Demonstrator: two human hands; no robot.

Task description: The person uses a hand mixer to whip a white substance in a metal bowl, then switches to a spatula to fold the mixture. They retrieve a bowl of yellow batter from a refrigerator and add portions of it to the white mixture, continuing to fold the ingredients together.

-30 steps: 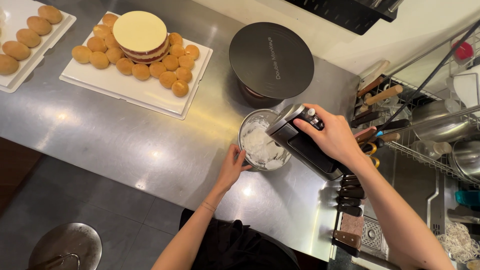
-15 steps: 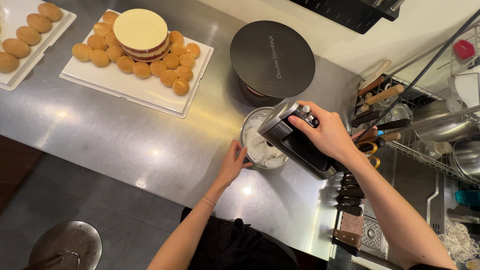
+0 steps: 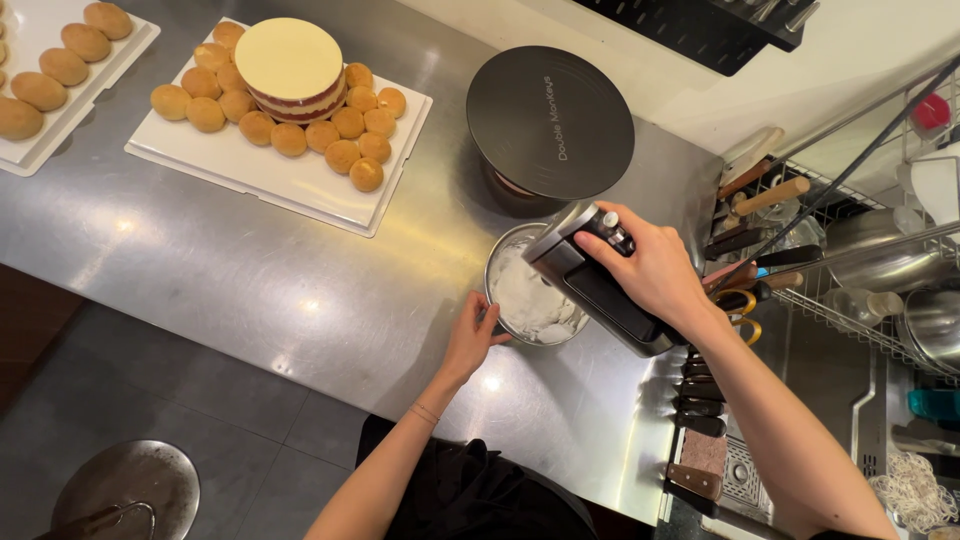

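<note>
Your right hand [image 3: 655, 270] has tilted the gripped hand mixer [image 3: 590, 275] lower into the bowl [image 3: 497, 270], while your left hand [image 3: 472, 335] clamps its rim.

This is a working pastry kitchen. A long steel counter [image 3: 250, 290] fills the view. At its far left edge lie white trays [image 3: 290, 185] of small round buns beside a layered cake [image 3: 290, 65]. Farther right on the counter stands a dark cake turntable [image 3: 550, 120], and past the counter's right end are a knife rack [image 3: 700, 400] and a wire dish rack [image 3: 860, 270] with metal bowls.
</note>
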